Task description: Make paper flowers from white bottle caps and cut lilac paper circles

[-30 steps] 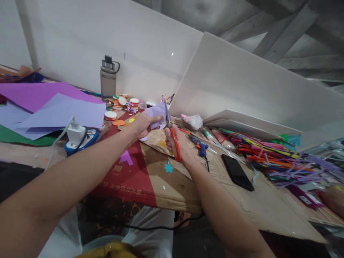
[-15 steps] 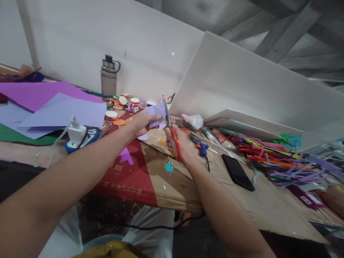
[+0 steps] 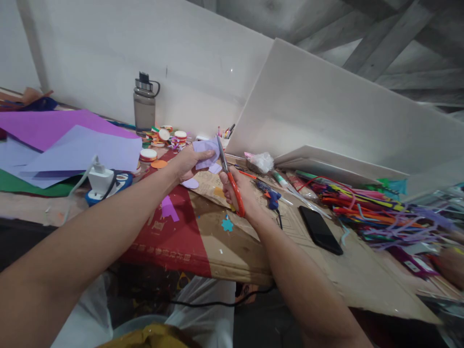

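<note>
My left hand (image 3: 190, 162) pinches a small piece of lavender paper (image 3: 203, 147), its thumb lying on top. In my right hand (image 3: 235, 188) is a pair of scissors (image 3: 238, 195) with red handles, the blades pointing up and away along the paper's right edge. Whether the blades touch the paper I cannot tell. Below the hands, a lavender paper oval (image 3: 190, 183), a purple paper scrap (image 3: 169, 209) and a teal paper flower shape (image 3: 227, 224) lie on the cardboard (image 3: 242, 256).
A water bottle (image 3: 144, 104) stands at the back left, beside large coloured sheets (image 3: 83, 150) and a plugged-in power strip (image 3: 123, 181). To the right are a blue glue gun (image 3: 272, 198), a black phone (image 3: 320, 229) and many pipe cleaners (image 3: 362, 208). Another person's hand (image 3: 451, 263) shows at the right edge.
The lavender paper and the scissor blades have shifted slightly left, and the blades tilt a little more leftward. Both hands keep their hold.
</note>
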Motion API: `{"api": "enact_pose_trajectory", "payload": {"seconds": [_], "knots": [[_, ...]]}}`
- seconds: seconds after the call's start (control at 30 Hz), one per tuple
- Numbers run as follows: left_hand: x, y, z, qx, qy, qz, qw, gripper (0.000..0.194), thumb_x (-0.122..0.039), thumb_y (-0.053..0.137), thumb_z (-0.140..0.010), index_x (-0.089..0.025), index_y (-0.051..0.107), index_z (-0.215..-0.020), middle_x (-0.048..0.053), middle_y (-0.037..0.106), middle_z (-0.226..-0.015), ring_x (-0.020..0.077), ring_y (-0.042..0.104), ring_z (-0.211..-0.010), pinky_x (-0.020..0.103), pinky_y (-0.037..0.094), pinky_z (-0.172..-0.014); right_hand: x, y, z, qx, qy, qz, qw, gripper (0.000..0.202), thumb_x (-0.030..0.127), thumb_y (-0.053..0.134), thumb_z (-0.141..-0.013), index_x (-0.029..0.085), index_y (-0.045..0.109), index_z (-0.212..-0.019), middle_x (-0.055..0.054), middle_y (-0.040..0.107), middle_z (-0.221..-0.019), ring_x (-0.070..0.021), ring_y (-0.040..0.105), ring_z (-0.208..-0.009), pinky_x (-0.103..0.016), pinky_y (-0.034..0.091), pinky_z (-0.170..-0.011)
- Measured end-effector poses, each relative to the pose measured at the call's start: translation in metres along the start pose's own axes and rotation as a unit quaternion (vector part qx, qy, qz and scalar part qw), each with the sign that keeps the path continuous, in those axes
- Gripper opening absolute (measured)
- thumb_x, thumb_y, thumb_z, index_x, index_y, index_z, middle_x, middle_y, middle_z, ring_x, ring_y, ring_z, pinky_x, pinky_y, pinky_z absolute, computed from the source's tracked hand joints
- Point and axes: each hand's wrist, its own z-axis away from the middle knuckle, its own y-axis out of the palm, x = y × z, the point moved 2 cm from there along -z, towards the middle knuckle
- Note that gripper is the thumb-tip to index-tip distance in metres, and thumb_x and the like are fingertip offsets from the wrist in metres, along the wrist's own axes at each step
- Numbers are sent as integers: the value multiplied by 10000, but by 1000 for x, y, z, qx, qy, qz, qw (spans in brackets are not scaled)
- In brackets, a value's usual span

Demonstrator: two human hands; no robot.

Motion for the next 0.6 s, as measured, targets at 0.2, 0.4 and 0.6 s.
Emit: {"api": "enact_pose_trajectory", "payload": {"seconds": [0.2, 0.4, 0.6], "knots": [[-6, -5, -1, 31, -8, -21, 999, 227, -125, 769, -630, -120, 684, -841, 66, 700, -817, 130, 637, -676, 252, 539, -642, 3, 0, 2, 11, -6, -1, 1000, 330, 557, 551, -851, 241, 460, -883, 68, 415, -595, -63, 363, -460, -163, 290, -417], [-15, -7, 2, 45, -20, -48, 998, 204, -99, 745, -635, -111, 681, -828, 60, 692, -781, 127, 627, -649, 249, 531, -630, 8, 0, 2, 11, -16, 16, 1000, 359, 578, 558, -836, 234, 464, -875, 63, 420, -610, -70, 382, -487, -167, 334, -434], [-16, -8, 3, 59, -40, -92, 993, 174, -102, 752, -625, -119, 662, -774, 31, 673, -725, 113, 605, -619, 223, 503, -604, 8, 0, 3, 22, -10, 48, 999, 364, 578, 562, -832, 233, 457, -878, 64, 405, -614, -70, 367, -495, -171, 319, -436]]}}
